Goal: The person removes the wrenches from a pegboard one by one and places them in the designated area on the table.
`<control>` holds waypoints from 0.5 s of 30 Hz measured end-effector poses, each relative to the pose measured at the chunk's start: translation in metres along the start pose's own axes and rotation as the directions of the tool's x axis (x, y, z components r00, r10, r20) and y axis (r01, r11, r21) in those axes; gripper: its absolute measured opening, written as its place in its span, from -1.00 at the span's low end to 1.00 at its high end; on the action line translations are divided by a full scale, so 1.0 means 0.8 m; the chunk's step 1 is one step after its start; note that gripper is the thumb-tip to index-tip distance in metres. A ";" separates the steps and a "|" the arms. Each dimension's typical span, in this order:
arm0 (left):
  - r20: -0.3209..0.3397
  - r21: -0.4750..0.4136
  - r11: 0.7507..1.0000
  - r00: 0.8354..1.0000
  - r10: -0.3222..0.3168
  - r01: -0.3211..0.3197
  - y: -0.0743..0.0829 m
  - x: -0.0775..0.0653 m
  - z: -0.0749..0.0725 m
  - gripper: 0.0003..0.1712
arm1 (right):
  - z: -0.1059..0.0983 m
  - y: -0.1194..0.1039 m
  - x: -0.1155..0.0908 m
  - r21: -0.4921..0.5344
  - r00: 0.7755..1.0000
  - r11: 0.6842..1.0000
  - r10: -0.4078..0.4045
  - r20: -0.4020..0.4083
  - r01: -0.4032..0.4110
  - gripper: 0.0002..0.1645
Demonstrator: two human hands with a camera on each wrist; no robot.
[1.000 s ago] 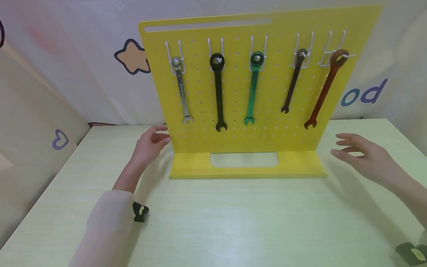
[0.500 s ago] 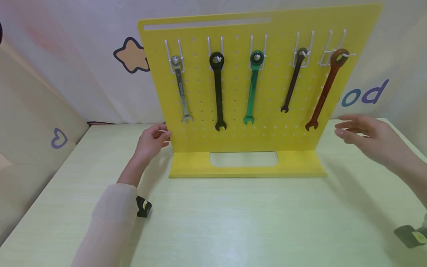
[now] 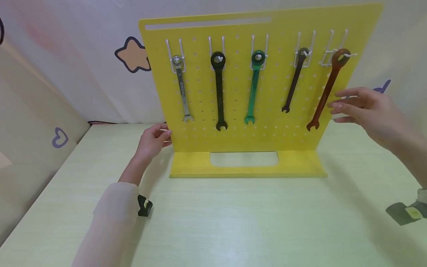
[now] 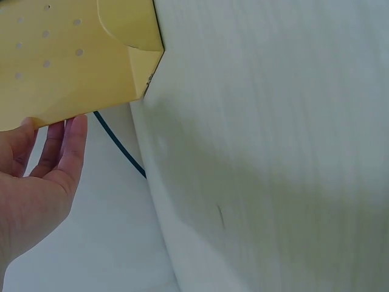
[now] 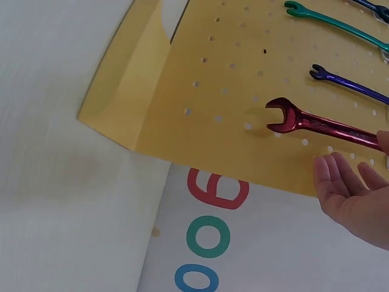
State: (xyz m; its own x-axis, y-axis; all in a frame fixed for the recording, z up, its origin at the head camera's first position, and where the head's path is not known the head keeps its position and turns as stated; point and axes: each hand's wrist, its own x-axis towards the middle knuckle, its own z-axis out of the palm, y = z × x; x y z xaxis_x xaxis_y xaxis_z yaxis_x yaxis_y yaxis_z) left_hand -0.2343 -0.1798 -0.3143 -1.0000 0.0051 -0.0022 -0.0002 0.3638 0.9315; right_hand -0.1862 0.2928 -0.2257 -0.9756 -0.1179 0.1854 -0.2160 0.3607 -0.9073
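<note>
A yellow pegboard stand [image 3: 290, 163] stands upright with several combination wrenches hanging from its white hooks. My left hand [image 3: 151, 142] holds the board's left edge; in the left wrist view its thumb and fingertips [image 4: 78, 125] meet that edge. At the right edge, my right hand [image 3: 373, 111] is raised with loosely bent fingers beside the shaft of the red wrench [image 3: 325, 94]. Its thumb overlaps the shaft in the right wrist view. The red wrench still hangs by its ring end, open end down.
Left of the red wrench hang a dark purple wrench [image 3: 293, 83], a green wrench [image 3: 252, 94], a black wrench [image 3: 219, 92] and a silver wrench [image 3: 182, 91]. The stand rests on a pale wooden table [image 3: 233, 218]. A printed curtain [image 3: 83, 66] hangs close behind it.
My right hand has risen from beside the board's lower right edge and moved in toward the red wrench's shaft. My left hand has shifted slightly up along the left edge.
</note>
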 end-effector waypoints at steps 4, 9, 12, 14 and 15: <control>-0.001 -0.008 1.000 1.000 -0.003 0.003 0.000 0.001 0.001 -0.73 | 0.002 -0.010 0.009 0.094 1.000 0.995 0.019 -0.012 -0.018 -0.72; -0.001 -0.006 1.000 1.000 -0.003 0.003 0.001 0.001 0.001 -0.75 | 0.006 -0.021 0.015 -0.013 0.998 0.999 0.044 -0.038 -0.044 -0.69; -0.004 -0.007 1.000 1.000 -0.002 0.002 0.001 0.000 0.002 -0.75 | 0.010 -0.024 0.018 -0.081 0.997 0.995 0.050 -0.060 -0.055 -0.68; -0.005 -0.010 1.000 1.000 0.000 0.000 0.001 0.000 0.002 -0.75 | 0.012 -0.025 0.021 -0.101 0.995 0.993 0.061 -0.075 -0.068 -0.66; -0.006 -0.011 1.000 1.000 0.000 0.000 0.001 0.000 0.002 -0.75 | 0.012 -0.025 0.023 -0.098 0.995 0.993 0.063 -0.079 -0.071 -0.67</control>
State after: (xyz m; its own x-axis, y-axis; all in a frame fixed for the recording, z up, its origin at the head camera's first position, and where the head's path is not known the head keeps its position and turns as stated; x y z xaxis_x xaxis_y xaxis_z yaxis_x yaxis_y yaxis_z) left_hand -0.2345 -0.1783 -0.3142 -1.0000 -0.0006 -0.0001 -0.0003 0.3536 0.9354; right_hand -0.1993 0.2743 -0.2080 -0.9873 -0.0213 0.1573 -0.1495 0.4574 -0.8766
